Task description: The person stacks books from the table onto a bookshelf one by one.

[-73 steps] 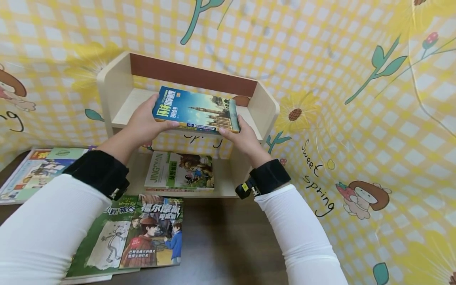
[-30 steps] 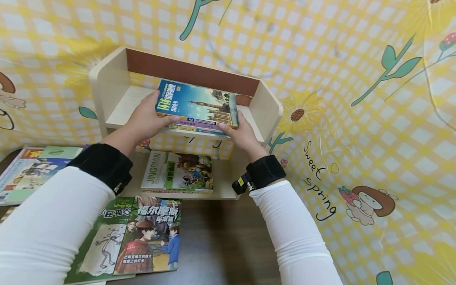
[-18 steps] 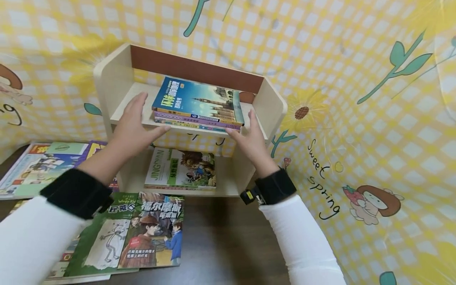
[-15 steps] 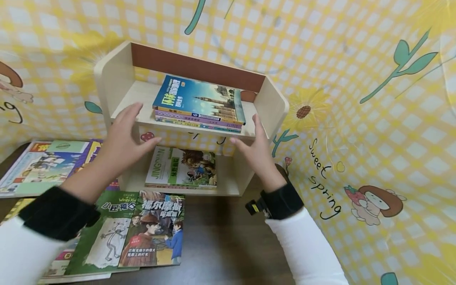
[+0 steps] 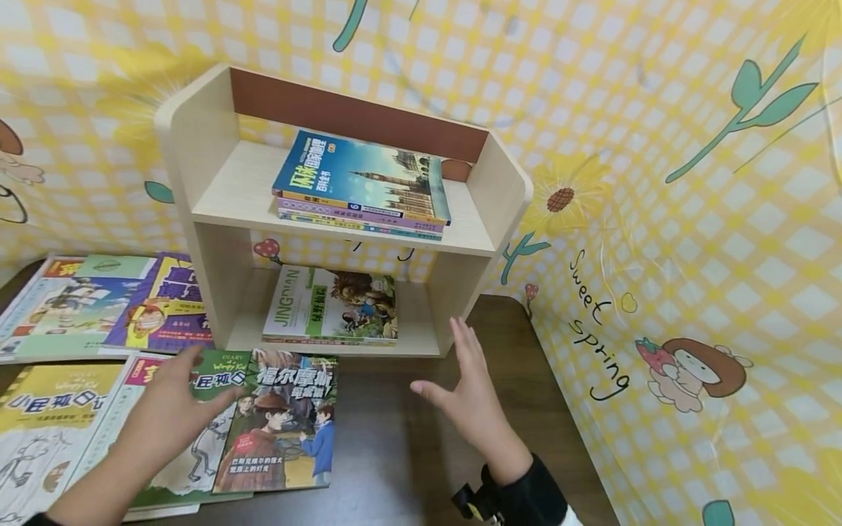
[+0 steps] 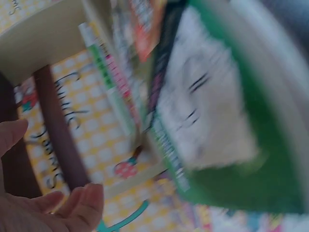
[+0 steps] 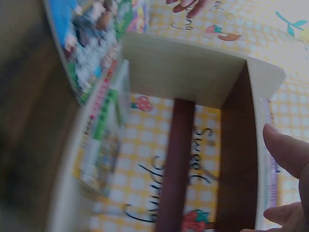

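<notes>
In the head view my left hand point(image 5: 164, 416) hovers over the green comic-style book point(image 5: 174, 498), fingers spread and holding nothing. Beside it lies a book with a capped figure on its cover point(image 5: 283, 438). Over the dark table, below the shelf's right end, my right hand point(image 5: 470, 398) is spread and holds nothing. A blue book with a clock tower point(image 5: 368, 179) tops a small stack lying flat on the upper shelf. Another small stack, a white and green book point(image 5: 329, 303) on top, lies on the lower shelf. Both wrist views show loosely bent fingers with nothing between them.
The cream two-tier bookshelf point(image 5: 204, 146) stands against a yellow checked cloth point(image 5: 658, 241). More books lie to its left: a purple one point(image 5: 161, 310), a pale blue one point(image 5: 72, 307) and a yellow one point(image 5: 49, 394). Dark table point(image 5: 388, 431) shows in front of the shelf.
Both hands have let go of the blue book, which now lies on the stack on the upper shelf. They have drawn back and down, the left toward the table books, the right over the table.
</notes>
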Demonstrator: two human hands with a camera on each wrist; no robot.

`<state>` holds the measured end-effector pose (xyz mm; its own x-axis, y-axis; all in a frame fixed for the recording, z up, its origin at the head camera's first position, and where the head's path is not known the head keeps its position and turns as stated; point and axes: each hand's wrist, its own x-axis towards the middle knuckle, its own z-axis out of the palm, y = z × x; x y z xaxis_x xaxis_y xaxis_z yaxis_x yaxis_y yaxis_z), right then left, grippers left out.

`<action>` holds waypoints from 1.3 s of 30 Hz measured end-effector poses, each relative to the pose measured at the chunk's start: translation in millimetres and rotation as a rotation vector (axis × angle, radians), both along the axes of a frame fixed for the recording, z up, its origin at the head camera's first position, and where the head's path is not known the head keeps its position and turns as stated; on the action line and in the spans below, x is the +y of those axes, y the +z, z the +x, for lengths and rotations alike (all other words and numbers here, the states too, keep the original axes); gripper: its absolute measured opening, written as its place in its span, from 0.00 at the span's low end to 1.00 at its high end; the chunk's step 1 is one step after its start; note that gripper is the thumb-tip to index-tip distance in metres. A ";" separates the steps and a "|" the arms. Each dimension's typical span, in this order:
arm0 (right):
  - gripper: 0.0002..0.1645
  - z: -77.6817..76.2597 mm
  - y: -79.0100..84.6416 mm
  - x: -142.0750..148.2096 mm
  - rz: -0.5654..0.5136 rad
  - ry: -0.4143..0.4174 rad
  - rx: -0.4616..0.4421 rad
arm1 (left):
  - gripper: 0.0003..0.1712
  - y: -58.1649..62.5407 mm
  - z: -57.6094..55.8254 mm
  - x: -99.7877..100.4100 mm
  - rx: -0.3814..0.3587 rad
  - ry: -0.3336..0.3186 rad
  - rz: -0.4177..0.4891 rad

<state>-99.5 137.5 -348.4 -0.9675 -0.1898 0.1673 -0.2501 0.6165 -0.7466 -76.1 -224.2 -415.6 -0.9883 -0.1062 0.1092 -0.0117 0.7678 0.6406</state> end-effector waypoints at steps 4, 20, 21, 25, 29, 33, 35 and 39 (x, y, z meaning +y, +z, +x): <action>0.59 5.9 -23.8 2.0 0.007 0.006 -0.062 | 0.58 -20.9 -1.0 6.5 -0.118 0.019 -0.053; 0.60 22.3 -92.5 -7.6 0.030 0.050 -0.241 | 0.77 -61.2 -5.1 39.8 -0.434 0.130 -0.227; 0.61 23.3 -95.5 -8.8 0.029 0.054 -0.249 | 0.78 -61.7 -5.6 40.8 -0.438 0.137 -0.229; 0.61 27.9 -105.8 -13.6 0.032 0.064 -0.280 | 0.76 -62.4 -7.9 44.0 -0.447 0.146 -0.224; 0.61 32.6 -112.2 -16.9 0.038 0.072 -0.291 | 0.71 -63.4 -10.0 48.6 -0.442 0.148 -0.181; 0.61 36.4 -116.6 -19.0 0.031 0.072 -0.267 | 0.66 -63.9 -12.6 53.3 -0.436 0.167 -0.114; 0.61 37.7 -118.9 -20.1 0.027 0.069 -0.258 | 0.63 -64.2 -13.5 54.0 -0.442 0.181 -0.081; 0.61 39.0 -123.5 -21.9 0.025 0.064 -0.267 | 0.58 -67.7 -12.1 51.0 -0.455 0.195 -0.036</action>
